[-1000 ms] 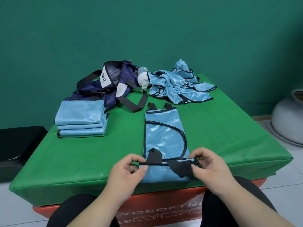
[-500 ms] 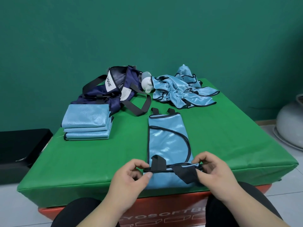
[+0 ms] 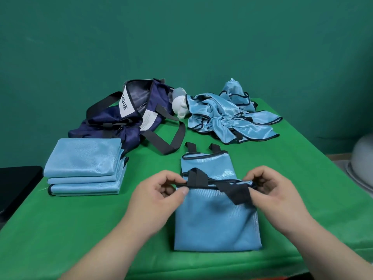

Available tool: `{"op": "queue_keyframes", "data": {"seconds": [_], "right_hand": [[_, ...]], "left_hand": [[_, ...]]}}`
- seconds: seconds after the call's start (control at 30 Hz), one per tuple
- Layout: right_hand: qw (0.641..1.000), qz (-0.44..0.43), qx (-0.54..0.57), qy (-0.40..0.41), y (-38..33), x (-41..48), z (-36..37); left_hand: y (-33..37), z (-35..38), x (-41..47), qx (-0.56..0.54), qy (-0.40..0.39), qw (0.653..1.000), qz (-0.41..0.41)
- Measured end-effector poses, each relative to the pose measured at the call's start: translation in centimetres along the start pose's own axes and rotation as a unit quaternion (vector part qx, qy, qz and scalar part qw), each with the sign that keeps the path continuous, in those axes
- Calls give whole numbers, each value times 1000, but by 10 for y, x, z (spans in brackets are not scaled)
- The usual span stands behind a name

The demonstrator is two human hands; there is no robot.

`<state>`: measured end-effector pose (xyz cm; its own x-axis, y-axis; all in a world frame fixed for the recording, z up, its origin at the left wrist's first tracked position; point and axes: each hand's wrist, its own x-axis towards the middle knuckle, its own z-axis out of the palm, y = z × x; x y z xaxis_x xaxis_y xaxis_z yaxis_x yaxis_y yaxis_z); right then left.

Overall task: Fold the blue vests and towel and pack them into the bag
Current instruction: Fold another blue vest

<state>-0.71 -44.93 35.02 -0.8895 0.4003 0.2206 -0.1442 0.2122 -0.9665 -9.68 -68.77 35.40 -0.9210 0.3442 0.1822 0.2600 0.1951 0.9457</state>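
A light blue vest [image 3: 216, 223] with black trim lies lengthwise on the green table [image 3: 60, 229] in front of me, its near part doubled over toward the far end. My left hand [image 3: 155, 201] pinches the folded edge at its left corner. My right hand [image 3: 276, 197] pinches the same edge at the right, beside a black strap. Three folded blue pieces [image 3: 84, 166] are stacked at the left. A dark navy bag [image 3: 125, 118] with black handles lies open at the back left. A crumpled heap of blue vests [image 3: 228, 118] sits at the back right.
A white object [image 3: 179, 108] lies between the bag and the heap. A black seat or box [image 3: 16, 184] stands left of the table. A pale grey rounded vessel [image 3: 363, 158] sits on the floor at the right. A green wall rises behind.
Both hands have carried the near edge of the vest away from me over the rest of it, so the vest lies shorter. The camera has tipped down and closer.
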Motion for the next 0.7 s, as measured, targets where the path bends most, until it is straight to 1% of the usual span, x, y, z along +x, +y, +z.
{"op": "queue_keyframes", "data": {"seconds": [0.13,0.3,0.37,0.43,0.5,0.57,0.63,0.7], "right_hand": [[999,36,-25,11,10,53,3],[992,68,-100,33,38,112,11],[982,79,-170,37,48,129,14],[959,79,-270,10,57,139,17],[943,71,-326,-16,64,143,18],[940,53,-337,-3,67,142,16],[945,30,-325,28,64,135,14],[945,-1,-322,55,62,123,13]], "left_hand": [[-6,7,58,58,-3,998,-18],[-23,22,125,103,11,994,-44],[-34,29,142,121,12,991,-49],[-44,33,153,150,7,987,-52],[-50,34,155,181,11,982,-51],[-55,31,149,216,25,976,-13],[-57,27,135,236,35,969,66],[-58,26,119,256,14,953,161]]}}
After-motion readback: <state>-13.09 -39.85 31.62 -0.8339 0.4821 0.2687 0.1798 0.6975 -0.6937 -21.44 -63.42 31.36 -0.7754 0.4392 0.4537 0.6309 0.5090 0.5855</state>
